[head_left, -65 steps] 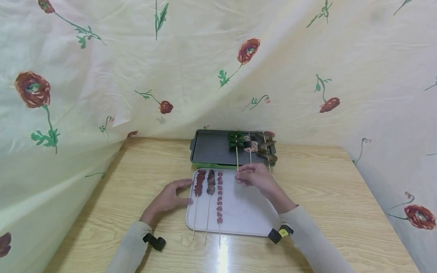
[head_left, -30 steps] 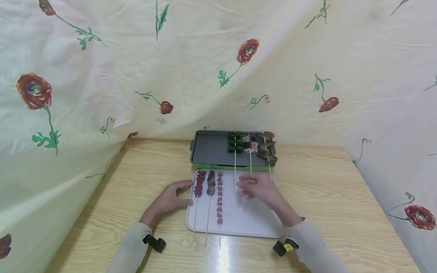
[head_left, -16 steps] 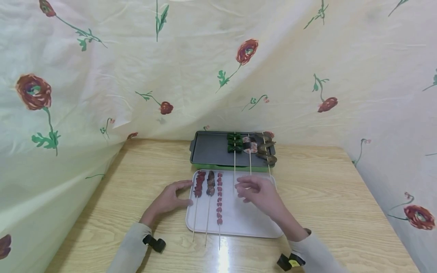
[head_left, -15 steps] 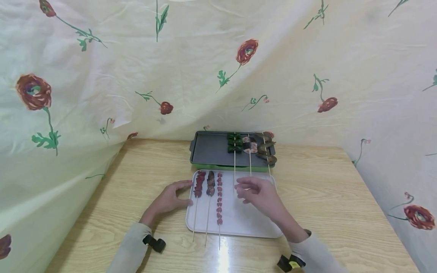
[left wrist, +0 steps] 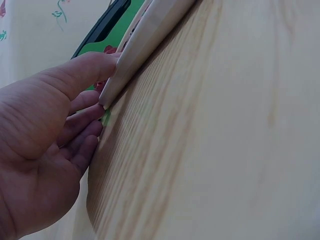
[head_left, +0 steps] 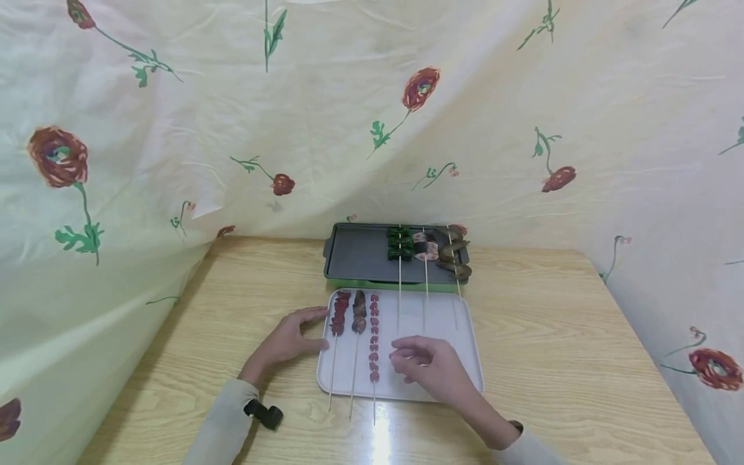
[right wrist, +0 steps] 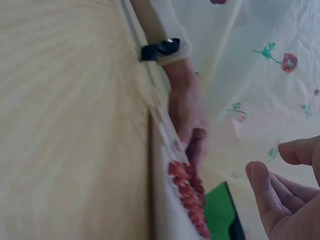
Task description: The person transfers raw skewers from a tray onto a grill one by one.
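On the white tray (head_left: pixel 430 310) lie three skewers: red chunks (head_left: pixel 339 313), brown pieces (head_left: pixel 360 312) and small pink-red bits (head_left: pixel 374 336). My left hand (head_left: pixel 290 334) rests at the tray's left side, thumb and fingertips on its rim (left wrist: pixel 135 55). Low over the tray's right half is my right hand (head_left: pixel 430 368), loosely curled, with a gap between thumb and fingers (right wrist: pixel 260 185) and nothing held. On the dark griddle (head_left: pixel 357 252) lie a green-leaf skewer (head_left: pixel 399 243), a pale-and-black skewer (head_left: pixel 425 247) and a brown skewer (head_left: pixel 454 253); their sticks reach out over the tray.
The green-sided griddle stands directly behind the tray, its left half bare. Wooden tabletop (head_left: pixel 535 310) extends to both sides. A flowered cloth (head_left: pixel 325 129) hangs behind the table and along its sides. The near ends of the tray's skewers jut past its front rim.
My right hand has let go of the green skewer's stick, leaving it on the griddle, and has drawn back toward me over the tray. The left hand has stayed at the tray's rim.
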Motion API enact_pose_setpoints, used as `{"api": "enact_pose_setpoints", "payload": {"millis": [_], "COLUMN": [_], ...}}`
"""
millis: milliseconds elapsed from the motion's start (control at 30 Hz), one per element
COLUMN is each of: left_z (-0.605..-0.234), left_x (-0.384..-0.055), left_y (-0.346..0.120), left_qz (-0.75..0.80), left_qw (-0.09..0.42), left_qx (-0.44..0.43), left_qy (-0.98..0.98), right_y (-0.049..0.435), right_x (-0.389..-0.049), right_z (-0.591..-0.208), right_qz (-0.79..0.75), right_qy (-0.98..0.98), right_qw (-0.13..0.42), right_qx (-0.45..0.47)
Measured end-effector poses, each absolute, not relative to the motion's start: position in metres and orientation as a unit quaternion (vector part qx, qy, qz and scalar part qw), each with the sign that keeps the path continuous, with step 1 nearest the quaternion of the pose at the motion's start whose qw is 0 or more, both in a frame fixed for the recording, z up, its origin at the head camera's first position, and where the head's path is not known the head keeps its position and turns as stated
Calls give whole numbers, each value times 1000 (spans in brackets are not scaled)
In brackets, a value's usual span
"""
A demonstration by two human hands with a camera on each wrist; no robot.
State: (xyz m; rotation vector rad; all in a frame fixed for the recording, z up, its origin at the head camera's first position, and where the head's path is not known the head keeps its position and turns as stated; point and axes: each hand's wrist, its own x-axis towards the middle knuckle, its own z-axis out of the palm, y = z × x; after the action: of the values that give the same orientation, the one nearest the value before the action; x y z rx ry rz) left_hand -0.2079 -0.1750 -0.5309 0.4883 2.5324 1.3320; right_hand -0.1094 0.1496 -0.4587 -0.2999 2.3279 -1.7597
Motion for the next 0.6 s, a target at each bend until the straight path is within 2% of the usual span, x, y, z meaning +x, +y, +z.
{"api": "enact_pose_setpoints", "payload": {"millis": [600], "left_z": [-530], "left_x": [-208], "left_y": [-175], "left_qz": [459], "left_qw": [122], "left_qx": [170], "left_qy": [864], "right_y": [137], "right_x": [-78], "right_z": [-496], "right_qz": [-563], "right_qy": [806], "right_qw": [158], "right_qx": [-94]}}
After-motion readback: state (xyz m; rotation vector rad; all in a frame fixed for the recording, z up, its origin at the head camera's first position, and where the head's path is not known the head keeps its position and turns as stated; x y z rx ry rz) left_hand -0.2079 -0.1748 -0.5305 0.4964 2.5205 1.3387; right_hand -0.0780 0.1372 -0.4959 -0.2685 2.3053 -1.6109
